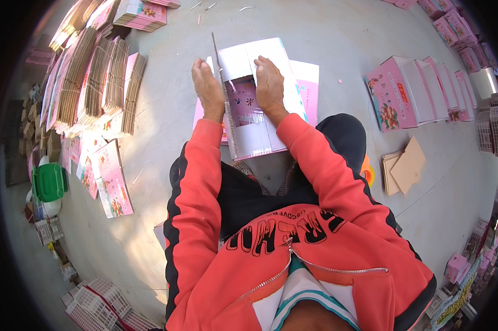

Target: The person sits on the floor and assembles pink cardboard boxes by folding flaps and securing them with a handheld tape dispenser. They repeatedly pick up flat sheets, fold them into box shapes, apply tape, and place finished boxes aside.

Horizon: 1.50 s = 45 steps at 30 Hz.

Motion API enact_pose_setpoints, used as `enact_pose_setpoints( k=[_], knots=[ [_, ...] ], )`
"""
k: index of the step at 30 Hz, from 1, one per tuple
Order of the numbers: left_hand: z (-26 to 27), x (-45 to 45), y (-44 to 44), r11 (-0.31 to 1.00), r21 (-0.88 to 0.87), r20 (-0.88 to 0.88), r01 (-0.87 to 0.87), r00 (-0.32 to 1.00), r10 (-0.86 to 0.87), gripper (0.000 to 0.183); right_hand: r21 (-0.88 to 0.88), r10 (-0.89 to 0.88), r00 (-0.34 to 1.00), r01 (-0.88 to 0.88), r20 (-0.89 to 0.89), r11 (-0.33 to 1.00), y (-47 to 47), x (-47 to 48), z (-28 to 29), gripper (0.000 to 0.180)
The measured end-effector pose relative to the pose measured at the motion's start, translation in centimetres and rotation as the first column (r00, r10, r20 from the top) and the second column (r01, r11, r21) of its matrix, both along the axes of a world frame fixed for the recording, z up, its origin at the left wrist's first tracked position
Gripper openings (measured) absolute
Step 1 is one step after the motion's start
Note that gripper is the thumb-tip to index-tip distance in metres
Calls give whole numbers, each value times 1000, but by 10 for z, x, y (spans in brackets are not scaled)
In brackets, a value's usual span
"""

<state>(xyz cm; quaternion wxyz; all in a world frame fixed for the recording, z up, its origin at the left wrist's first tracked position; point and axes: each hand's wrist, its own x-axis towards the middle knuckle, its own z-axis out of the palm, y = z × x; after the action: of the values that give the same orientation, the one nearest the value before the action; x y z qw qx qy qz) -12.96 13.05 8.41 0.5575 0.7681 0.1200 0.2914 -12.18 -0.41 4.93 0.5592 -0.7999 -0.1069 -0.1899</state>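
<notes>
Between my knees is a pink printed carton with white inner faces, its white flap (240,60) folded in around a central opening. Through that opening a pink printed panel (244,99) with writing shows. My left hand (209,89) lies flat against the outer face of an upright cardboard flap (229,111), seen nearly edge-on. My right hand (269,85) rests with fingers extended along the white flap on the right side. Neither hand has its fingers closed around anything. Beneath the carton, part of a pink and white cardboard sheet (309,87) sticks out on the right.
Strapped bundles of flat cartons (73,78) stand at left, with loose flat cartons (113,178) nearby. Opened pink cartons (398,95) line up at right. Brown cardboard pads (406,167) and a yellow-orange tape roll (369,173) lie beside my right knee. Plastic crates (98,304) sit lower left.
</notes>
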Motion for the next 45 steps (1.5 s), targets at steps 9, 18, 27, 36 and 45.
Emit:
enact_pose_setpoints(
  k=[9, 18, 27, 36, 45],
  knots=[
    [-46, 17, -45, 513, 825, -293, 237, 956, 29, 56, 128, 123, 980, -104, -156, 986, -16, -1, 4, 48],
    [-16, 55, 2, 543, 743, -335, 391, 920, -204, 54, -229, -1, 848, -142, -530, 963, -68, 4, -11, 111],
    [-25, 93, 33, 611, 512, -652, 604, 736, -181, 86, -177, 66, 809, -206, -585, 962, -74, 2, -4, 104],
    [-38, 115, 43, 678, 380, -679, 629, 688, -258, 77, -156, 155, 828, -279, -539, 948, -79, 6, -12, 101],
    [-10, 122, 30, 717, 178, -723, 674, 583, -369, 78, -99, 182, 809, -283, -560, 954, -82, 0, -1, 104]
  ],
)
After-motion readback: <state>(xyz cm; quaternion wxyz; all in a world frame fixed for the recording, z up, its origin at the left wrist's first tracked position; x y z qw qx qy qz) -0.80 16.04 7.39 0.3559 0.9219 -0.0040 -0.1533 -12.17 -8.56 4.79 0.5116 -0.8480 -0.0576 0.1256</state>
